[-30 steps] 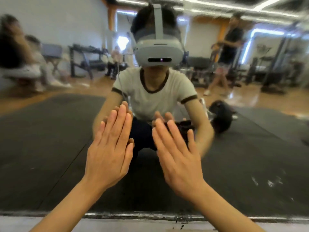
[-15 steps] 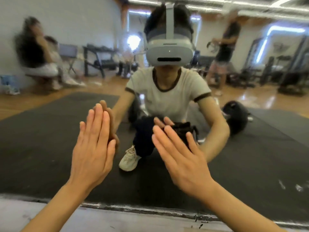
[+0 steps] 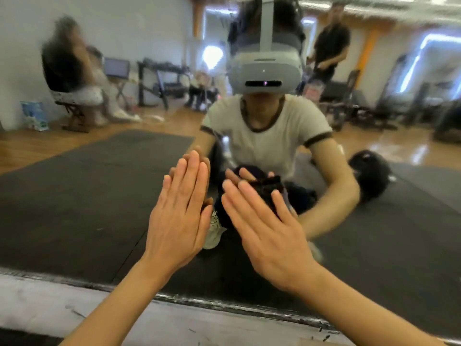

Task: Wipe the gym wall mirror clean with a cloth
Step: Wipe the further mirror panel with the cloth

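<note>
The left hand (image 3: 178,221) is lying flat against the mirror (image 3: 74,196) at the centre of the frame, its fingers (image 3: 192,176) straight, pressed together and grasping nothing; the right hand (image 3: 269,236) is pressing just beside it, toward the lower right of the frame, fingers straight and slightly spread; a dark cloth (image 3: 264,193) is showing between those fingers and the glass, pinned under the palm rather than clenched, and in the reflection it is bunching up dark above the fingertips; the mirror is filling nearly the whole frame, its lower edge (image 3: 224,304) running across the bottom above a pale ledge (image 3: 50,300); in the glass a person in a light shirt and grey headset (image 3: 265,71) is crouching on a black floor mat (image 3: 87,171); a seated figure is showing blurred in the upper left of the frame.
</note>
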{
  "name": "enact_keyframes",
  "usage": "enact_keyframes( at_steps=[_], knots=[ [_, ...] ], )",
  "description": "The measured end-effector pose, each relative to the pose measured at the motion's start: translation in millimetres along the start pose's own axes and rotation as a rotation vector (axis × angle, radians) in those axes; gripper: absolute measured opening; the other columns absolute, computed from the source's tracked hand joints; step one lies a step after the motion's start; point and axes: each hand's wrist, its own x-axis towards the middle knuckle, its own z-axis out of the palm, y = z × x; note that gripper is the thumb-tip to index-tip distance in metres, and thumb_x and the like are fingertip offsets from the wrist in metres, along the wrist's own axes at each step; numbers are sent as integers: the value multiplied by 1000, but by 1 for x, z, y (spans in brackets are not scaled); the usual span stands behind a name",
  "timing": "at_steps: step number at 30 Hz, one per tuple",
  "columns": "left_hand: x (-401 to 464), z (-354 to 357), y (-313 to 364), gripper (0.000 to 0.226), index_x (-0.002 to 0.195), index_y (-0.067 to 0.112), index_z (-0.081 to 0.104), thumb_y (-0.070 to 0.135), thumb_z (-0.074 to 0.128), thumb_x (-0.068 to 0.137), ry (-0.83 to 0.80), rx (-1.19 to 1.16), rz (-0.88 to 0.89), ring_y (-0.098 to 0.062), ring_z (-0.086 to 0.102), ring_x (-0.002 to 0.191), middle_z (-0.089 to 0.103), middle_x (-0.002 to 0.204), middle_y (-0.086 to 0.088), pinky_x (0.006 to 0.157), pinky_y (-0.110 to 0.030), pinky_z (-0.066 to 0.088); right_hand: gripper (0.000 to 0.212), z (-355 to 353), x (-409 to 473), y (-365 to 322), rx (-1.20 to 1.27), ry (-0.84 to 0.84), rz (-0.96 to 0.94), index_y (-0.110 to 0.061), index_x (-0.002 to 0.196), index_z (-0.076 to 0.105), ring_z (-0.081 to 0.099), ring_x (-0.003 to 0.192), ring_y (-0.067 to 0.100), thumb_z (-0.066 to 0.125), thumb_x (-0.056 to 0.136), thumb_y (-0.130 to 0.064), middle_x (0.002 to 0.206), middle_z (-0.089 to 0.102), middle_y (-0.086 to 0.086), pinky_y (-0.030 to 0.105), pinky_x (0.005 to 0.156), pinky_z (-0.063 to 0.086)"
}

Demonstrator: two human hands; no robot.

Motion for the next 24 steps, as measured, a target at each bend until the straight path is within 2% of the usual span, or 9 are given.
enact_keyframes(
  at_steps=[2,4,6,8,11,17,19,21,24],
  knots=[
    [-2,-3,-2,59,161,13,-7,32,17,110,-11,-8,20,-17,-9,156,-17,168,1,126,-32,-5,68,5,-35,-9,-45,-130,-201,-4,159,10,-5,156,24,32,95,-14,168,-4,11,43,124,-10],
    [-7,-8,-9,59,161,13,-6,32,17,110,-25,-12,15,-18,-8,156,-16,168,1,126,-32,-5,58,1,-30,1,-46,-150,-303,-3,159,14,2,155,23,23,101,-9,168,4,10,43,125,-9],
    [-15,-15,-23,59,161,12,-4,33,17,110,-13,-12,-33,-18,-7,156,-15,168,1,126,-33,-5,52,-7,7,18,-17,-26,-196,-3,156,26,12,154,23,23,104,-6,165,17,9,41,125,-5],
    [-23,-21,-38,60,161,12,-3,34,17,110,-7,-1,-94,-17,-8,156,-15,168,2,126,-32,-6,49,-13,60,32,106,116,42,0,152,35,18,153,26,37,103,0,162,25,11,41,125,-1],
    [-33,-25,-51,60,161,15,-5,35,17,109,-22,-12,-134,-16,-8,156,-15,168,4,126,-32,-7,52,-11,100,15,189,187,197,2,151,36,27,149,31,43,100,4,159,32,18,44,125,4],
    [-55,-19,-58,59,161,11,-3,33,17,110,-55,-16,-91,-19,-6,156,-13,169,0,126,-33,-4,53,18,-7,-55,18,-154,-219,-3,158,19,5,155,24,17,106,-9,167,14,9,39,126,-1],
    [-56,-21,-62,59,161,11,-3,32,18,110,-60,-22,-60,-19,-6,156,-13,169,-1,127,-33,-3,52,15,-2,-46,-1,-126,-272,-4,158,20,7,155,22,19,106,-9,166,20,5,39,126,-1],
    [-54,-22,-65,59,161,12,-5,32,18,110,-67,-32,-31,-18,-7,156,-14,169,0,127,-33,-3,50,7,40,-31,6,24,-164,-3,156,26,17,153,24,25,106,-6,163,24,5,40,126,-2],
    [-52,-22,-65,59,161,14,-6,32,17,110,-68,-40,-32,-16,-9,156,-17,168,2,126,-32,-4,48,-1,122,-17,146,249,234,1,150,38,31,146,33,43,102,0,157,36,16,41,123,-1]
  ],
)
